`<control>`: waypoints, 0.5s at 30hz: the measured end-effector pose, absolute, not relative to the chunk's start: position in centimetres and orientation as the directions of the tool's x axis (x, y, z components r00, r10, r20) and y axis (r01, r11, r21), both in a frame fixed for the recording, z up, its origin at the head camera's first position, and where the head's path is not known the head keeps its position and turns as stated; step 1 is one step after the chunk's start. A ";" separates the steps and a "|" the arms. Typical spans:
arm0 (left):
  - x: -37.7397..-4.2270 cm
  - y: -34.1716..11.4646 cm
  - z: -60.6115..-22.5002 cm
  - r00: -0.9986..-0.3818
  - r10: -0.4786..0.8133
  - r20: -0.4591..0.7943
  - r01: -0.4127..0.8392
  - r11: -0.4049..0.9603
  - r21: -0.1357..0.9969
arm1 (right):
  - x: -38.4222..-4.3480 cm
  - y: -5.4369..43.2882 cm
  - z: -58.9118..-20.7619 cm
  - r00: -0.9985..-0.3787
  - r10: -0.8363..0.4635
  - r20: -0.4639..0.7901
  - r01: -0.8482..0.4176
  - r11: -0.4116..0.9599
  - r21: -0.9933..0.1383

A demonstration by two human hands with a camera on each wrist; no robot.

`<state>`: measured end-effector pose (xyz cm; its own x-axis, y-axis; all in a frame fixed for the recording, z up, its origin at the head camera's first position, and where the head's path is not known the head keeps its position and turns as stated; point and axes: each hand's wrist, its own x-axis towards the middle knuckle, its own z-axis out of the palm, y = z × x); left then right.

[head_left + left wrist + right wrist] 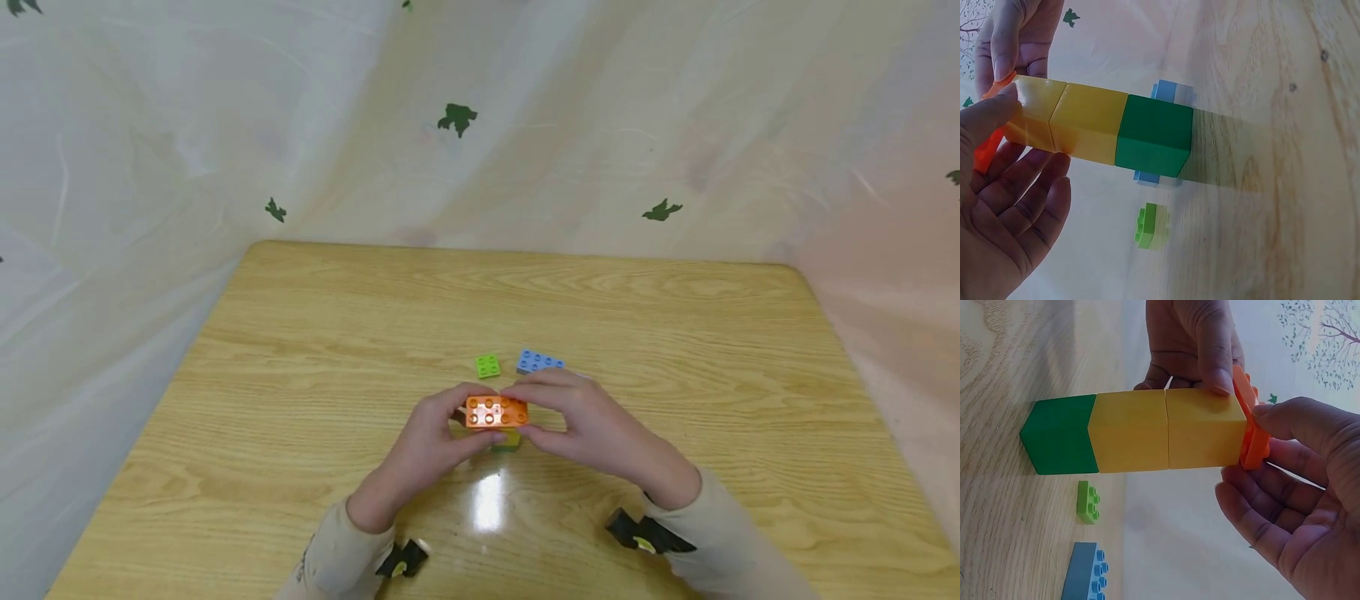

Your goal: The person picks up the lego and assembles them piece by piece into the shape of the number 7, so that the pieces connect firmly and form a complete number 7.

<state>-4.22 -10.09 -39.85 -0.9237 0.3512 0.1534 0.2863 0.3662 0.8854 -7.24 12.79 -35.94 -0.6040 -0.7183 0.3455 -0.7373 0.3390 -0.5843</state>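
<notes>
A thin orange brick with studs sits on top of an upright stack, tilted against its top in the right wrist view. Below it come an upper yellow block, a lower yellow block and a dark green block at the bottom, on the table. My left hand pinches the orange brick's left end, its thumb along the near side. From the other end my right hand grips the same brick between thumb and fingers. The head view hides most of the stack beneath the orange brick.
Beyond the hands, a small light green brick and a longer blue brick lie studs up on the wooden table. A pale curtain with dark green leaf shapes hangs along the table's far edge and sides.
</notes>
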 end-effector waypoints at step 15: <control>-4.3 -10.1 -39.9 -0.931 0.339 0.134 0.265 0.377 0.888 | -7.2 12.2 -36.4 -0.608 -0.696 0.382 -0.746 0.335 -0.576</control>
